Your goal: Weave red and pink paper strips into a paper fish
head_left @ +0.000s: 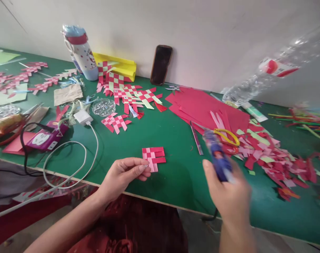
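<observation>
My left hand point(130, 170) pinches the lower left edge of a small woven paper piece point(156, 154) in red and pink, with loose strips pointing right. It is held over the green table near the front edge. Off to the right, my right hand point(225, 186) is wrapped round a blue tool point(218, 156) that looks like a glue gun, blurred by motion. The tool's front end points up and away, close to yellow-handled scissors point(228, 137). A thin pink-edged strip point(196, 138) lies left of the tool.
Woven paper fish point(117, 80) lie behind, near a bottle point(84, 56) and a phone point(161, 65) leaning on the wall. Red sheets point(207, 105) and paper scraps point(278, 158) cover the right. At left are a purple power block point(48, 135), a white cable point(95, 147) and a bead dish point(104, 107).
</observation>
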### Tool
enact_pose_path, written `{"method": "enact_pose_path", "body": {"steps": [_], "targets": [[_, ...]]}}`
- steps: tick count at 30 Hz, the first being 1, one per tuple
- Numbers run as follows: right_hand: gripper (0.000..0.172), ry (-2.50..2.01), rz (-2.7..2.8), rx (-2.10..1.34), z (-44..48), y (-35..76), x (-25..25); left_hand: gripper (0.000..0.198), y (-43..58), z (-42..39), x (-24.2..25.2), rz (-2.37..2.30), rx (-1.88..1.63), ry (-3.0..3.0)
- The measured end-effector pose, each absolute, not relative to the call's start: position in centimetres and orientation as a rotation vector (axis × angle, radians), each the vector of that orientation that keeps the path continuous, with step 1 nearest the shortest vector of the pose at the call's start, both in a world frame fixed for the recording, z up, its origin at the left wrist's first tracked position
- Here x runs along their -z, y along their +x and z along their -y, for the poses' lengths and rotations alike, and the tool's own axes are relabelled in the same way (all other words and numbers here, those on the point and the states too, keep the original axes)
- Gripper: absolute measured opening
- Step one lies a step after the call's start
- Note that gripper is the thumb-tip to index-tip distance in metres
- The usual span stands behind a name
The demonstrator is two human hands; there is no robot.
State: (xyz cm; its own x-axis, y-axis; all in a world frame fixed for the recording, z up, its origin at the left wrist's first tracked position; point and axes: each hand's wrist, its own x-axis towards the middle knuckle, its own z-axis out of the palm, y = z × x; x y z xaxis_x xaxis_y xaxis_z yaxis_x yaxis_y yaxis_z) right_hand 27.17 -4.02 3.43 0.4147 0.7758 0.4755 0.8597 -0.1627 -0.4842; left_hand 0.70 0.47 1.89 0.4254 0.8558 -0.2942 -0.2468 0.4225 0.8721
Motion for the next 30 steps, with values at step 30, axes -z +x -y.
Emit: {"method": "enact_pose_path", "body": {"steps": [30], "targets": [[0.037,-1.521,1.814,-0.520,7.9,21.6,-3.0,0.015,1.0,-1.2,-0.1,-0.727,-0.886,0.733]]}}
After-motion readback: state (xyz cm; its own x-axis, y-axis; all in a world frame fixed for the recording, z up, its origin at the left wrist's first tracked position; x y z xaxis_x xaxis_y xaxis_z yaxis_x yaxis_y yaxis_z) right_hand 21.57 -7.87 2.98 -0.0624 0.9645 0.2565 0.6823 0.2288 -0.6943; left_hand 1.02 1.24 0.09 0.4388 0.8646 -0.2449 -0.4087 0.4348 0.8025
